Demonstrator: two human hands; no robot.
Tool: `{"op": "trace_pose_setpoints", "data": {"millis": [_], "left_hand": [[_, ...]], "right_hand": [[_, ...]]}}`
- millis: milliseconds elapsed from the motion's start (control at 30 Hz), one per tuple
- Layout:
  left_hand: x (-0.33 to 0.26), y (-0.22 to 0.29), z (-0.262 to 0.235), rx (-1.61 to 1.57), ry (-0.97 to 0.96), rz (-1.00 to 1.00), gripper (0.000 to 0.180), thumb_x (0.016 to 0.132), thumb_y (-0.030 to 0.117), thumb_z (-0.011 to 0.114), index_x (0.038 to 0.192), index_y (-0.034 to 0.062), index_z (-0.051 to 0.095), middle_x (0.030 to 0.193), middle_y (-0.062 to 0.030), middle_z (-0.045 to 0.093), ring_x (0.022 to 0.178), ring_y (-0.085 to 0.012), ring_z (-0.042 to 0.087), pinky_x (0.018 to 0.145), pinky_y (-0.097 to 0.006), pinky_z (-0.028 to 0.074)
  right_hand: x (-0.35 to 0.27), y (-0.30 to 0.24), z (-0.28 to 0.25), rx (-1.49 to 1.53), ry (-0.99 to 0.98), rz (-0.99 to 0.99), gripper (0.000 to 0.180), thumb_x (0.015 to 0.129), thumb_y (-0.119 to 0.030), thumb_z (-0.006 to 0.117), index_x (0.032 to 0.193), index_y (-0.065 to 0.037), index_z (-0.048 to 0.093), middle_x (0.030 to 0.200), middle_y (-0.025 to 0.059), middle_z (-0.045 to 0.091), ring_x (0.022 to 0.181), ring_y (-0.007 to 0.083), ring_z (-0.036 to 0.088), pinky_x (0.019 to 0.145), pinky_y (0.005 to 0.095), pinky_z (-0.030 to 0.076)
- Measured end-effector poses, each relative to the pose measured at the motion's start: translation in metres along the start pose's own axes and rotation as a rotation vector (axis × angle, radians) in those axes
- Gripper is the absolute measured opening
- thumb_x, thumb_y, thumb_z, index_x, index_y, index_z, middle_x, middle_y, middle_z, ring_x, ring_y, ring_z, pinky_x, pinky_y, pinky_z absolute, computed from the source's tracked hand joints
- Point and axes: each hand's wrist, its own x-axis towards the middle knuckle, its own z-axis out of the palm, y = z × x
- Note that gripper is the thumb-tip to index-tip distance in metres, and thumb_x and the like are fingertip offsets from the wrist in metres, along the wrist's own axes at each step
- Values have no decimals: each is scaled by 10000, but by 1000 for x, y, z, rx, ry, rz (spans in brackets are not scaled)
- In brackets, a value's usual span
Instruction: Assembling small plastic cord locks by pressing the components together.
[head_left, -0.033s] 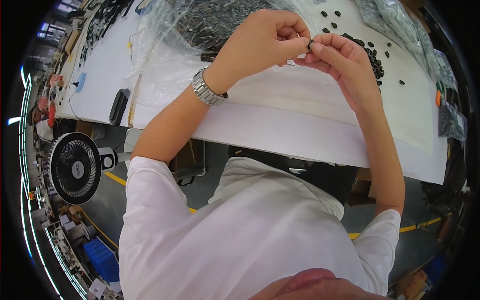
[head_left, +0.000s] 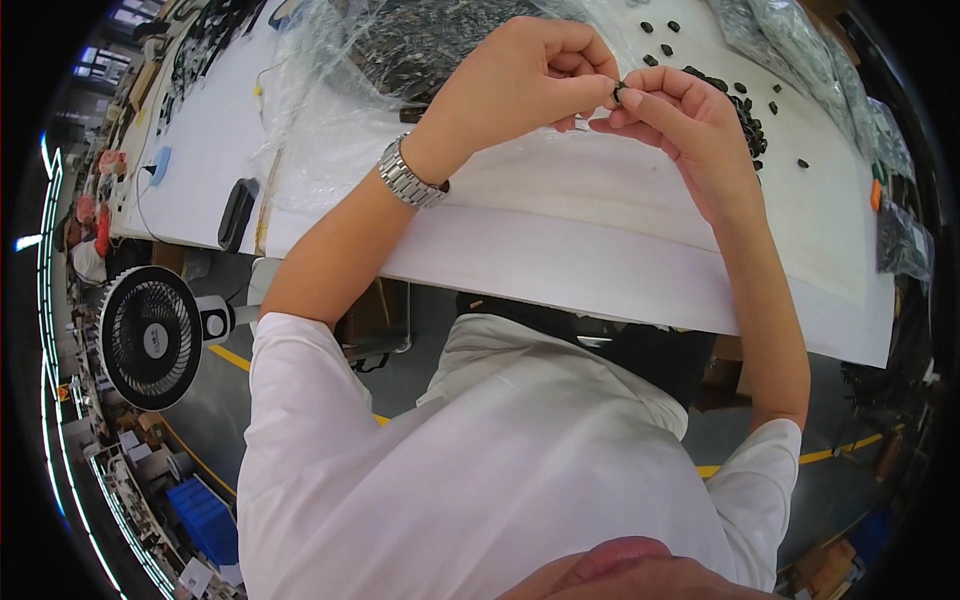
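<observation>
My left hand [head_left: 535,85] and my right hand [head_left: 690,130] meet over the far middle of the white table, fingertips almost touching. Between their thumbs and forefingers they pinch a small black part [head_left: 619,93]; its exact kind is too small to make out. Both hands are closed, the other fingers curled in. Just beyond my right hand lies a heap of small black parts [head_left: 752,130], with several loose ones [head_left: 667,49] scattered around it. Past my left hand a clear plastic bag [head_left: 400,50] holds many small dark pieces.
The white-covered table [head_left: 560,240] ends in front of my body. A black oblong case [head_left: 238,214] lies at its left edge, near a black fan [head_left: 152,338]. Plastic bags [head_left: 800,50] line the far right, with an orange item [head_left: 876,194] beside them.
Hardly anything differs. My left wrist and forearm have shifted very slightly left, while both hands keep their pinch on the small black part.
</observation>
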Motion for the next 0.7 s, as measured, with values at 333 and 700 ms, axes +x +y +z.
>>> {"op": "trace_pose_setpoints", "data": {"millis": [333,700], "left_hand": [[9,-20,-9,-373,-258,-52,211,962,205,761,983,-2,731,806,-28,710,620,-89,637,676,-263,575],[8,-18,-3,-465,-300,-98,216,960,212,788,991,9,719,838,-47,728,662,-108,684,724,-290,612]], "right_hand": [[-13,-19,16,-294,42,-86,164,1012,-87,672,1083,60,674,957,134,777,892,177,778,858,286,622],[-14,-28,9,-367,-19,-81,104,982,-63,650,1037,23,673,925,98,769,864,155,771,797,261,594]]}}
